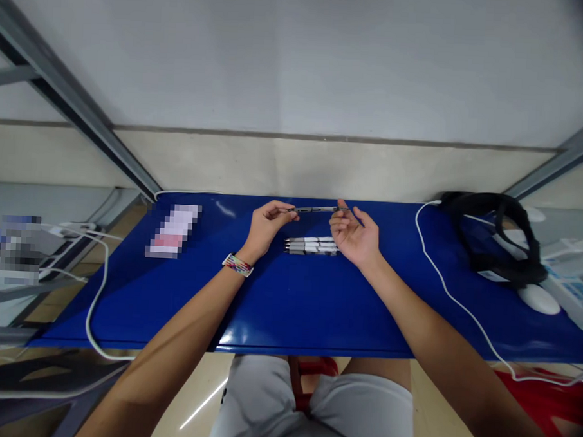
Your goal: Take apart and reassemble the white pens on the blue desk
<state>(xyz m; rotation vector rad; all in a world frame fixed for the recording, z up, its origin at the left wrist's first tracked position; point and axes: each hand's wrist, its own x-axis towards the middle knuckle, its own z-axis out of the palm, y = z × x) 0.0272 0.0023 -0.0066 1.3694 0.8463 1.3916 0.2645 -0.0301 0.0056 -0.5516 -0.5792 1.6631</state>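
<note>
A slim grey and black pen [316,210] is held sideways above the blue table [311,303]. My left hand [267,225] pinches its left end between thumb and fingertips. At the pen's right end is my right hand [357,234], palm turned up, with the thumb spread away and the fingers partly curled by the tip. Whether those fingers grip the pen or only touch it is hard to make out. Just below, several white and grey pens [312,245] lie side by side in a row on the table, their right ends close to my right hand.
A blurred-out flat item [174,231] lies on the table's left. To the right rests a black headset with straps [496,240] beside a white rounded device [539,299]. White cables [436,276] run along both sides. Behind the table rises a wall [303,167], with metal frame posts [125,153] at the sides.
</note>
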